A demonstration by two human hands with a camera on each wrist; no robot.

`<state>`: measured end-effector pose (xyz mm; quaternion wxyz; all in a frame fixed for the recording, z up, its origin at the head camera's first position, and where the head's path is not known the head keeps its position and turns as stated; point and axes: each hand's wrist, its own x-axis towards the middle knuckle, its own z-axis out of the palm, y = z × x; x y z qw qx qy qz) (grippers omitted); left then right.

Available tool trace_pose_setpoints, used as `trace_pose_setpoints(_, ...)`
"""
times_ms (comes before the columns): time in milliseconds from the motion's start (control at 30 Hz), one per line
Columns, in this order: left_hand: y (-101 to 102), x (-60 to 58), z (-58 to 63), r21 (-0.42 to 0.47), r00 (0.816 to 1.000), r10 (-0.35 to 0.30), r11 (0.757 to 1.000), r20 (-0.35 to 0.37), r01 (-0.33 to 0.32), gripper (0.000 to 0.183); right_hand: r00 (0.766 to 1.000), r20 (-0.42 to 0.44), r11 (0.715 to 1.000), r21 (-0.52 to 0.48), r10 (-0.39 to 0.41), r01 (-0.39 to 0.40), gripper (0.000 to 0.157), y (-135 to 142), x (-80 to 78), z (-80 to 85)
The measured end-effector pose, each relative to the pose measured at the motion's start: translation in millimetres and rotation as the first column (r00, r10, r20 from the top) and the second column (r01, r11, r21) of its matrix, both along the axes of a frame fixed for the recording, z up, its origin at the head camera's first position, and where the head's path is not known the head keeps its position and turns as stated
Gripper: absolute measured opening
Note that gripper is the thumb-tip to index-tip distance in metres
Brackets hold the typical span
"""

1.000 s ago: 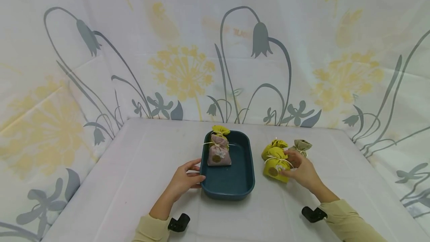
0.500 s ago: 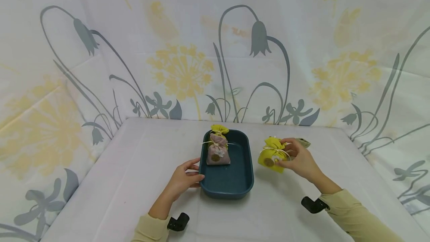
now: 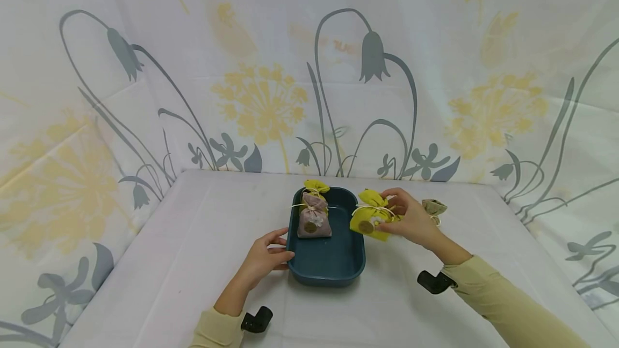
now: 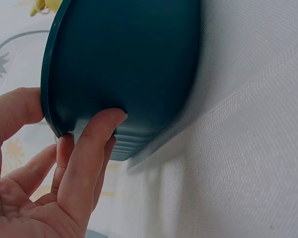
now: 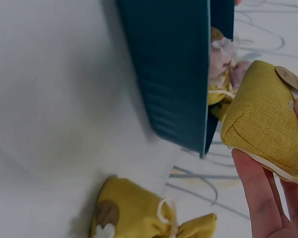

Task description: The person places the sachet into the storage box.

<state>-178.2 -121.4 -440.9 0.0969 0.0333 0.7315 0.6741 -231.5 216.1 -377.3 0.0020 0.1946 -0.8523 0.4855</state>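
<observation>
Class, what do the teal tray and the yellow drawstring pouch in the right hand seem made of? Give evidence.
Teal tray: probably plastic, smooth with a dull sheen; even colour and moulded-looking ridges suggest it. Held yellow drawstring pouch: woven cloth, matte, perhaps linen-like; its crisscross weave shows.

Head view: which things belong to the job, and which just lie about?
In the job, it seems:
blue-green tray, left hand at its rim
held yellow pouch in the right hand
mauve pouch and rear yellow pouch inside the tray

Lying about, possibly waiting their turn:
grey-green pouch and loose yellow pouch, on the table
</observation>
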Motion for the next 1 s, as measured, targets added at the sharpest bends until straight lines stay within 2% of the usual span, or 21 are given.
trace_pose_setpoints(333, 0, -2.0, -3.3, -0.01, 1.0, 0.005, 1.0, 0.009, -0.005, 0.062, 0.994, 0.03, 0.993, 0.044, 0.11, -0.111, 0.064, -37, -12.0, 2.5)
trace_pose_setpoints(633, 0, -2.9, -3.7, -0.009, 1.0, 0.001, 1.0, 0.011, -0.001, 0.062, 0.977, 0.027, 0.974, 0.082, 0.212, -0.213, 0.062, -66, -26.1, -3.6)
trace_pose_setpoints(833, 0, -2.6, -3.0, -0.02, 1.0, 0.005, 1.0, 0.018, -0.004, 0.061, 0.948, 0.105, 0.944, 0.104, 0.301, -0.312, 0.062, -82, -34.9, -7.0)
trace_pose_setpoints(1000, 0, -3.3, -2.9, -0.03, 1.0, 0.007, 1.0, 0.023, -0.006, 0.061, 0.922, 0.133, 0.915, 0.135, 0.364, -0.381, 0.062, -97, -40.7, -9.5)
